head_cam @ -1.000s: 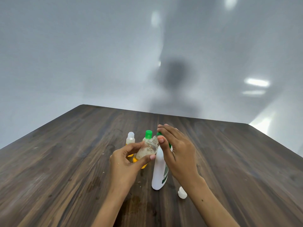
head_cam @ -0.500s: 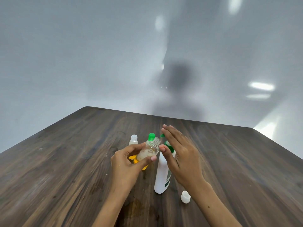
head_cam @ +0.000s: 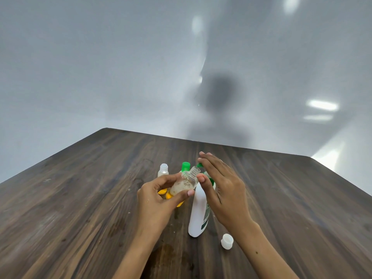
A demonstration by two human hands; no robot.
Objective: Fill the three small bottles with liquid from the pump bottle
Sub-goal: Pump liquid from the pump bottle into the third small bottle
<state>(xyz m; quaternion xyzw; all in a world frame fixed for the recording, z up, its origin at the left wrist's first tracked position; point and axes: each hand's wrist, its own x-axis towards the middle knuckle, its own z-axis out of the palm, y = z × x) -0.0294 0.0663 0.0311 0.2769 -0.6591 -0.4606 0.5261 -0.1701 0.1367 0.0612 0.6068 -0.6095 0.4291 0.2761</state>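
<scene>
My left hand (head_cam: 159,198) grips a small clear bottle (head_cam: 185,183), uncapped and tilted, its open neck up against the green pump nozzle (head_cam: 199,165). Foamy pale liquid fills its lower part. The white pump bottle (head_cam: 198,214) stands upright on the table. My right hand (head_cam: 221,188) lies flat over the pump head with fingers extended. Behind my left hand stand a small bottle with a white cap (head_cam: 163,170) and another with a green cap (head_cam: 185,166); their lower parts are hidden.
A loose white cap (head_cam: 227,241) lies on the dark wooden table (head_cam: 80,198) to the right of the pump bottle. Something yellow (head_cam: 168,195) shows under my left hand. A damp stain (head_cam: 167,252) marks the table near the front edge. A grey wall rises behind.
The view has shifted slightly, so everything sits lower in the frame. Both hands keep the same pose on the small bottle and pump head.
</scene>
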